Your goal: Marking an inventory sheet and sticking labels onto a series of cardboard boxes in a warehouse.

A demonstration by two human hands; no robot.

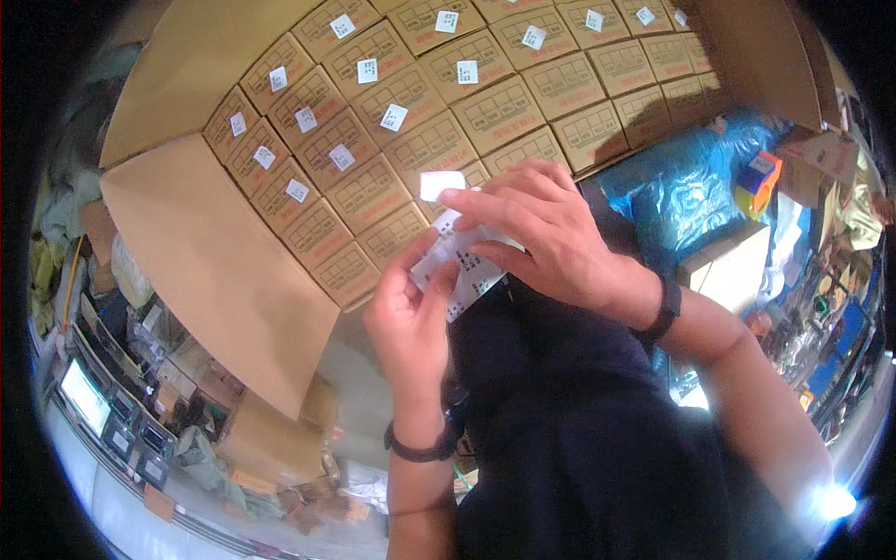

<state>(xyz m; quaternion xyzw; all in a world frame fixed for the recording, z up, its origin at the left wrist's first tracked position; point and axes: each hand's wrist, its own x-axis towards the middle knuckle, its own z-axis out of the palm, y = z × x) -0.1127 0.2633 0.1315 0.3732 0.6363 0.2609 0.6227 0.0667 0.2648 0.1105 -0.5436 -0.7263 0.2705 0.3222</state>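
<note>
The left hand (pixel 409 313) grips a printed white label sheet (pixel 471 287), its thumb lying on top and its other fingers curling round the left edge. Just above the sheet, a loose white label (pixel 440 184) sits at the index fingertip of the right hand (pixel 555 233); that hand's thumb lies apart from the index finger, over the sheet's right part, and I cannot tell whether the label is pinched or only clings to the skin. Both pieces should be very light and flexible, the sheet perhaps slick, the label easily creased and probably tacky on one side, so an edge or corner seems the best hold for it, and the sheet's margin for the other. The right fingers and their knuckles hide the sheet's upper right side. Right behind the fingertips spread rows of small brown boxes (pixel 373 193), many near the upper left bearing white labels (pixel 395 117) like the loose one. To the left of the fingers a large carton flap (pixel 224 271) slants outward, a barrier on that side. Right of and above the right hand, a blue plastic bag (pixel 691 187) bulges beside the boxes, with a small orange and purple box (pixel 759 177) beyond it. Farthest off, at lower left, a lit screen (pixel 84 397) shows among clutter.
</note>
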